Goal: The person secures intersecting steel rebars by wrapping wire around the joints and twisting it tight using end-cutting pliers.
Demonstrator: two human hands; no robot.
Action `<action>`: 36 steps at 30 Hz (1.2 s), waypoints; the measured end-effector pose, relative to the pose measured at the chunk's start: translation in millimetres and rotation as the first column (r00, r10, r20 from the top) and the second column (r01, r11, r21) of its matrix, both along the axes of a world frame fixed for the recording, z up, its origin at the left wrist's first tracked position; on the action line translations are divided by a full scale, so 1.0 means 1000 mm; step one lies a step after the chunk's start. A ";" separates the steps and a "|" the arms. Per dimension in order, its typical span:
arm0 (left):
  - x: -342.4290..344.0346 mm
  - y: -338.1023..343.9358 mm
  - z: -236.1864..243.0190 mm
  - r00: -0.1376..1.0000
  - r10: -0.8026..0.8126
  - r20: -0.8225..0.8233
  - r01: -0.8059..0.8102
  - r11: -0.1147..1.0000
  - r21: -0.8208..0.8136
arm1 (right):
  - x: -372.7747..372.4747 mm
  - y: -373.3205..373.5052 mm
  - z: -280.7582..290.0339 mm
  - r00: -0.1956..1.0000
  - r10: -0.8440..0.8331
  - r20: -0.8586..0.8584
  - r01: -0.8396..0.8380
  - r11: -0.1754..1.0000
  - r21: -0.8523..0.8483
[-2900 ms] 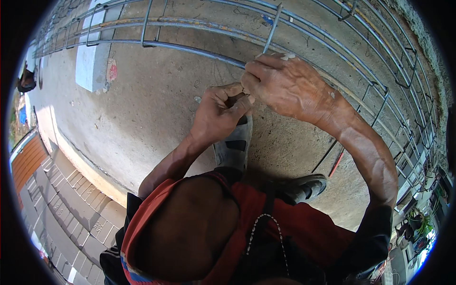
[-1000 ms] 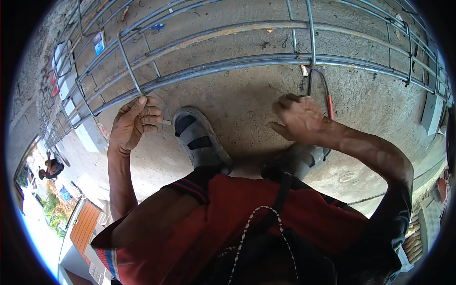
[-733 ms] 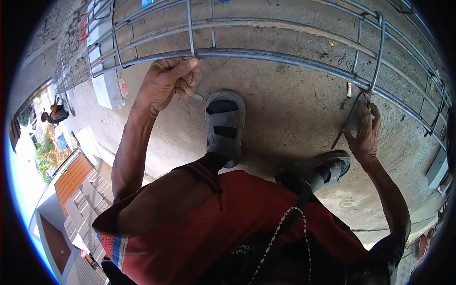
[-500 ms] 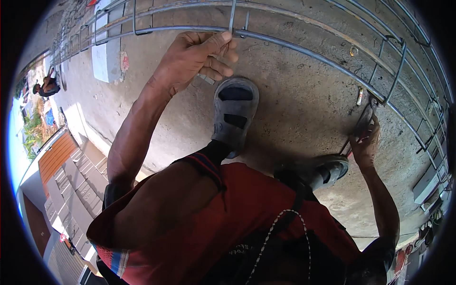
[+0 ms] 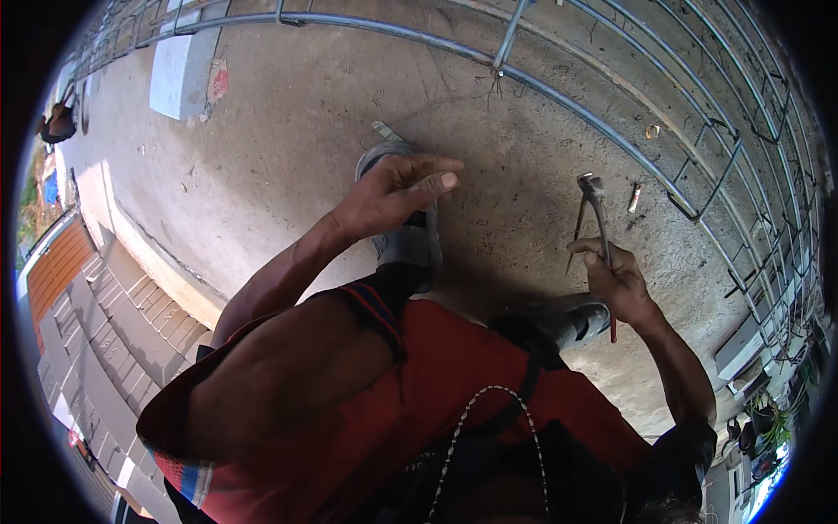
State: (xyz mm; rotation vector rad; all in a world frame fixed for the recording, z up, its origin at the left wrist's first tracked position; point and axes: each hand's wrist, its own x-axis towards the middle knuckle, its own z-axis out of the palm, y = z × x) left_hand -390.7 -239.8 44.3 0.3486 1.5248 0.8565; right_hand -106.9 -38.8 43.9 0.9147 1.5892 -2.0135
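Observation:
My right hand (image 5: 618,281) grips a pair of steel end-cutting pincers (image 5: 599,212) by the handles. Their jaws point away from me over the concrete floor, apart from any bar, and a bit of red handle shows below the hand. My left hand (image 5: 397,197) hovers above my left sandal (image 5: 374,162), fingers stretched out and thumb apart, with nothing seen in it. Beyond both hands a long cage of steel reinforcing bars (image 5: 543,86) curves across the view, its long rods joined by bent wire stirrups. Neither hand touches the cage.
A whitish block (image 5: 177,77) stands at the far left beneath the cage. A small white tube (image 5: 635,197) and a ring-like scrap (image 5: 652,131) lie on the floor near the pincers. My right sandal (image 5: 592,320) is close to the right hand. Another person (image 5: 59,124) is far off at left.
My left hand has let go of the cage rod and drawn back toward me. My right hand has pulled the pincers away from the cage, toward the left. My view has shifted.

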 end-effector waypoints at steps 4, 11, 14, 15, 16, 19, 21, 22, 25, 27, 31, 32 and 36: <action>0.032 0.020 -0.034 0.993 -0.079 -0.083 0.104 0.926 0.364 | -0.065 -0.017 0.034 0.996 -0.080 -0.049 0.053 0.909 -0.414; 0.031 0.066 -0.022 0.668 0.161 0.727 -0.429 0.881 0.199 | -0.117 -0.016 0.042 0.977 -0.194 0.090 0.213 0.849 -0.483; 0.028 0.070 -0.024 0.560 0.223 0.798 -0.507 0.854 0.118 | -0.129 -0.004 0.047 0.981 -0.158 0.115 0.193 0.882 -0.430; 0.028 0.071 -0.025 0.508 0.236 0.828 -0.539 0.837 0.092 | -0.132 -0.001 0.049 0.982 -0.144 0.121 0.182 0.889 -0.420; 0.026 0.070 -0.025 0.496 0.234 0.836 -0.542 0.835 0.088 | -0.136 0.003 0.051 0.981 -0.142 0.134 0.186 0.891 -0.414; 0.020 0.067 -0.026 0.445 0.225 0.867 -0.561 0.825 0.073 | -0.146 0.012 0.056 0.992 -0.049 0.119 0.096 0.896 -0.433; 0.018 0.065 -0.030 0.340 0.103 0.935 -0.626 0.766 0.144 | -0.153 0.017 0.061 0.991 -0.014 0.137 0.078 0.876 -0.476; 0.016 0.065 -0.035 0.332 0.103 0.937 -0.629 0.764 0.139 | -0.156 0.018 0.062 0.989 -0.011 0.145 0.079 0.877 -0.474; 0.013 0.072 -0.035 0.352 -0.005 0.936 -0.583 0.781 0.224 | -0.160 0.015 0.075 0.984 -0.012 0.175 0.100 0.857 -0.506; 0.011 0.079 -0.028 0.209 0.136 0.968 -0.610 0.792 0.020 | -0.166 0.006 0.077 0.929 -0.094 0.357 0.266 0.840 -0.472; 0.018 0.077 -0.036 0.004 -0.007 1.000 -0.605 0.796 0.008 | -0.164 0.004 0.081 0.898 -0.149 0.413 0.361 0.787 -0.500; 0.021 0.079 -0.037 -0.015 -0.023 1.000 -0.607 0.795 0.009 | -0.164 0.005 0.081 0.890 -0.154 0.428 0.369 0.795 -0.481; 0.024 0.079 -0.033 0.008 0.036 0.999 -0.620 0.785 -0.024 | -0.164 0.005 0.080 0.885 -0.137 0.445 0.366 0.796 -0.482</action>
